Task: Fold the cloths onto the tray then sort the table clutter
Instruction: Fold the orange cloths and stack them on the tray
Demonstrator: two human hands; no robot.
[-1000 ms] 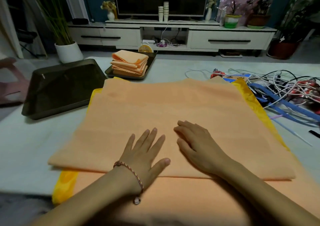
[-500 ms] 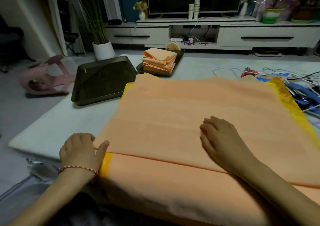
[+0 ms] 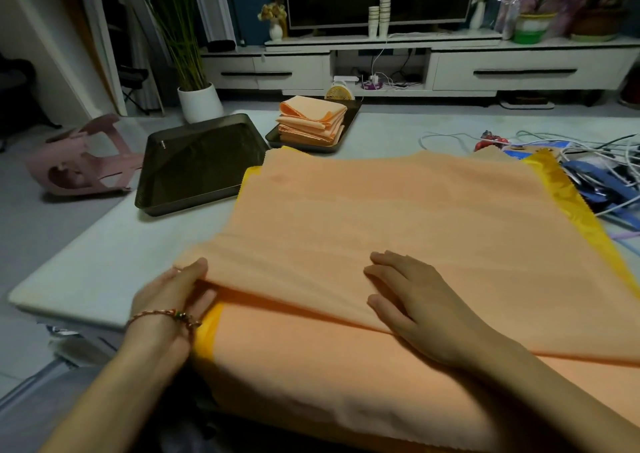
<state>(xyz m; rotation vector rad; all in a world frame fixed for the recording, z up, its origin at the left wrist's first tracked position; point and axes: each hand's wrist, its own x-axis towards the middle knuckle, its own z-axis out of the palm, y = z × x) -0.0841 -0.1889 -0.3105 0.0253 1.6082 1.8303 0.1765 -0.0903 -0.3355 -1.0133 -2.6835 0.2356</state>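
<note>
A: Where is the cloth?

B: The cloth [image 3: 398, 224], orange, lies spread over the near half of the table [image 3: 100, 265]. It is folded once, so its upper layer ends in an edge running left to right just in front of the person. More orange fabric runs on under that edge and hangs off the table's near side. A yellow cloth [image 3: 575, 206] lies beneath, showing as a strip along the right side and at the near-left corner.

A: And the hands?

B: The left hand [image 3: 169, 296] pinches the near-left corner of the upper layer. The thumb is on top, the fingers [image 3: 204, 298] are curled under it, and the corner is raised a little off the layer below. The right hand [image 3: 419, 308] lies flat on the upper layer close to its edge, with its fingers [image 3: 388, 262] straight and slightly spread. It presses down and holds nothing.

A: The trays?

B: A dark tray [image 3: 197, 175] sits on the table to the left, just beside the cloth's far-left corner. Behind it a far tray [image 3: 351, 120] carries a stack of folded cloths [image 3: 311, 120], also orange.

A: Clutter?

B: Cables [image 3: 602, 154] lie tangled at the table's right, touching the yellow cloth's edge, with blue items among them. A pink stool [image 3: 83, 161] lies tipped on the floor at left. A white pot [image 3: 200, 102] with a tall plant stands beyond the tray.
</note>
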